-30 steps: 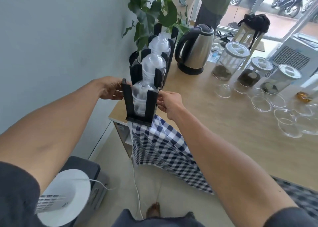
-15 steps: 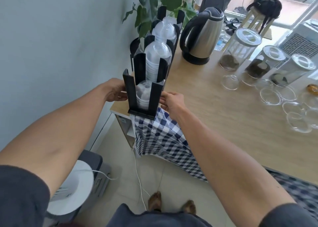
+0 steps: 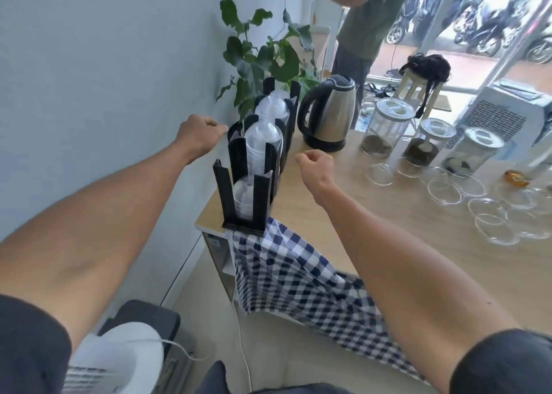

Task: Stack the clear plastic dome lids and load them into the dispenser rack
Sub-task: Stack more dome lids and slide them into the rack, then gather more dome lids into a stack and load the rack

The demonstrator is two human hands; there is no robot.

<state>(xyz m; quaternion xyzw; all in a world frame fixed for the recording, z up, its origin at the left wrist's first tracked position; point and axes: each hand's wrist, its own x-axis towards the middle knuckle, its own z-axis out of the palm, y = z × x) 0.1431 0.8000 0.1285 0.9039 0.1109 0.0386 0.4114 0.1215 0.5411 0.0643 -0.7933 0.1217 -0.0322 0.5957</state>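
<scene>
Left hand point(image 3: 199, 135): loosely curled into a fist, holding nothing; knuckles just beside the back-left post of the dispenser rack point(image 3: 257, 166), contact unclear.
Right hand point(image 3: 316, 168): fingers folded in, nothing in its grasp, hanging above the wooden table point(image 3: 373, 229) right of the rack and apart from it.
Stacked dome lids point(image 3: 263, 145): between the two sets of fingers, standing upright in the rack's black slots; the nearest slot holds a shorter stack point(image 3: 243, 198).
Loose lids point(image 3: 448, 190): scattered on the table well right of the right fingers.
Kettle point(image 3: 331, 112): beyond the right fingers.
Checked cloth point(image 3: 286, 271): draped off the table edge below the rack.
</scene>
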